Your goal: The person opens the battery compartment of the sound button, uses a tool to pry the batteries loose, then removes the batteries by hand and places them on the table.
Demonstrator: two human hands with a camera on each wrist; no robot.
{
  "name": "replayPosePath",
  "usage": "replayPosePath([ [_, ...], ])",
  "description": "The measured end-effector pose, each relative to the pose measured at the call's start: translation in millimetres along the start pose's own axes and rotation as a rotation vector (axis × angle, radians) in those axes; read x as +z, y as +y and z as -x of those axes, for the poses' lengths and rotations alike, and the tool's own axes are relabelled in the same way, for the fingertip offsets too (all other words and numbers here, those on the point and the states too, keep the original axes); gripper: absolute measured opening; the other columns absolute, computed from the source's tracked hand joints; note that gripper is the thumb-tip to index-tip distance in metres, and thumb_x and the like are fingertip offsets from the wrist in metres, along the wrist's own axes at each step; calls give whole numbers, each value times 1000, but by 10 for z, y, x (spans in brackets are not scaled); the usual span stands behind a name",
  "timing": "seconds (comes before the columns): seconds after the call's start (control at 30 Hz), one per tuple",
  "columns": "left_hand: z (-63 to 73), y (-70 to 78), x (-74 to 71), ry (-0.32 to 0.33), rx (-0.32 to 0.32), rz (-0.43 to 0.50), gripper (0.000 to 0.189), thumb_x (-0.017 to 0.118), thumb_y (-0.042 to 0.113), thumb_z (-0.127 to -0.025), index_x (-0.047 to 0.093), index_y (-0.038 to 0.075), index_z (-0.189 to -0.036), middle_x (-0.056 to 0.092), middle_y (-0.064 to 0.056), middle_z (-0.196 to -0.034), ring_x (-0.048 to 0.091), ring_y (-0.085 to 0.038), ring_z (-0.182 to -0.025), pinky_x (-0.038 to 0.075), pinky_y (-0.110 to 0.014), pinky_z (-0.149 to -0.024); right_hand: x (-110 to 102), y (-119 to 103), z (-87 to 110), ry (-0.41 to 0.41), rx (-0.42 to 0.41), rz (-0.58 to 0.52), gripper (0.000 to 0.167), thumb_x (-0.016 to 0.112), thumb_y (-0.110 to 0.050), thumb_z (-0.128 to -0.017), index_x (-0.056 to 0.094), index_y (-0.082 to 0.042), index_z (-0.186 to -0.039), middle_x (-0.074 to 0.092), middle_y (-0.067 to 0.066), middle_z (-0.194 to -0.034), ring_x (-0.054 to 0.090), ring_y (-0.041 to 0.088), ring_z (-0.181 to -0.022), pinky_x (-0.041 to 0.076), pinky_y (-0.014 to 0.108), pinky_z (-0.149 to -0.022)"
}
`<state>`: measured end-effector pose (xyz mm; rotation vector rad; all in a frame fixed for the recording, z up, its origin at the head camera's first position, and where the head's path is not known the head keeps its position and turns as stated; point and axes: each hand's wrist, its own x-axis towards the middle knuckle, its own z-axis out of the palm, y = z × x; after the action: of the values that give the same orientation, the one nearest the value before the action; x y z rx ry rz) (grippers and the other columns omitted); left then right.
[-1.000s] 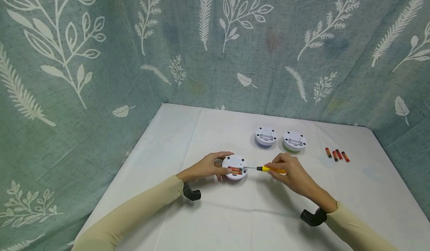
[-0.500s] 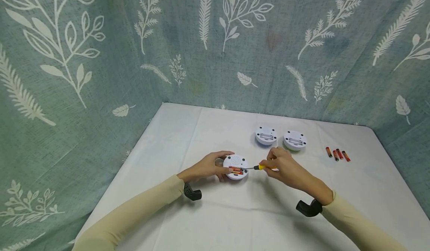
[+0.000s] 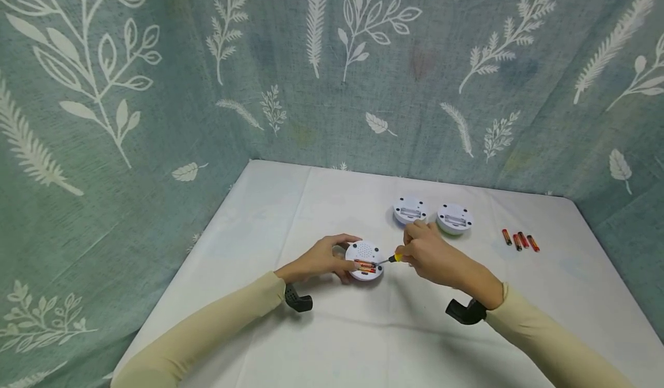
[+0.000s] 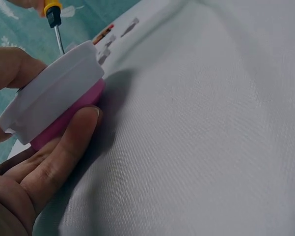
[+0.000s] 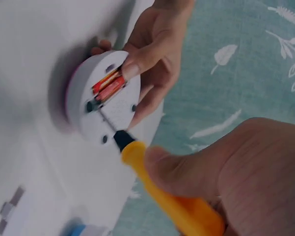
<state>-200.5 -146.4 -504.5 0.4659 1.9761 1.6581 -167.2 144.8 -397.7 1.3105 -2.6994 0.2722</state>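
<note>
My left hand [image 3: 328,257] grips a round white device [image 3: 365,251], its underside facing up and its lower part pink in the left wrist view. Two red-and-orange batteries [image 5: 109,87] lie side by side in its battery compartment, and my left thumb rests by their ends. A screwdriver with a yellow handle [image 5: 172,199] and black collar is in the grasp of my right hand [image 3: 430,252]. Its thin metal shaft [image 5: 108,120] reaches the edge of the compartment at the battery ends. Whether the tip touches a battery or the casing, I cannot tell.
Two similar round devices, one with a blue rim [image 3: 410,210] and one with a green rim [image 3: 454,219], lie with uncovered battery slots behind my right hand. Several loose batteries [image 3: 521,240] lie farther right on the white tablecloth [image 3: 321,342]. A patterned curtain [image 3: 290,140] surrounds the table.
My right hand has moved left and slightly up, and the screwdriver has become more steeply tilted at the compartment edge. My left hand and the device have barely shifted.
</note>
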Motion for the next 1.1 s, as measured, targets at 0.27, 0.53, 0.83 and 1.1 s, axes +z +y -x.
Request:
replayPosePath([
  [0.27, -7, -32, 18, -5, 3, 29, 61, 83, 10, -88, 57, 19, -142, 53, -15, -129, 74, -39, -76, 62, -48, -71, 55, 6, -16, 35, 10, 8, 20, 79, 4, -85, 82, -15, -91, 52, 0, -86, 41, 20, -83, 32, 38, -71],
  [0.53, 1, -25, 2, 7, -11, 90, 62, 83, 8, -87, 56, 16, -143, 52, -18, -130, 74, -41, -76, 62, -50, -73, 271, 166, 165, 121, 132, -200, 18, 82, 4, -83, 83, -8, -97, 54, -5, -83, 42, 14, -80, 35, 31, -70],
  [0.83, 11, -56, -26, 15, -48, 133, 63, 81, 7, -87, 55, 15, -143, 51, -21, -129, 74, -42, -79, 61, -50, -76, 538, 233, 339, 156, 263, -340, 22, 81, -2, -87, 82, -9, -108, 58, -7, -90, 44, 10, -80, 39, 27, -67],
  [1.1, 5, -59, -26, 14, -39, 136, 62, 82, 10, -87, 55, 15, -143, 51, -21, -129, 74, -41, -79, 62, -49, -76, 659, 243, 411, 173, 333, -440, 23, 80, -2, -88, 81, -8, -110, 61, -5, -91, 50, 10, -80, 42, 25, -64],
])
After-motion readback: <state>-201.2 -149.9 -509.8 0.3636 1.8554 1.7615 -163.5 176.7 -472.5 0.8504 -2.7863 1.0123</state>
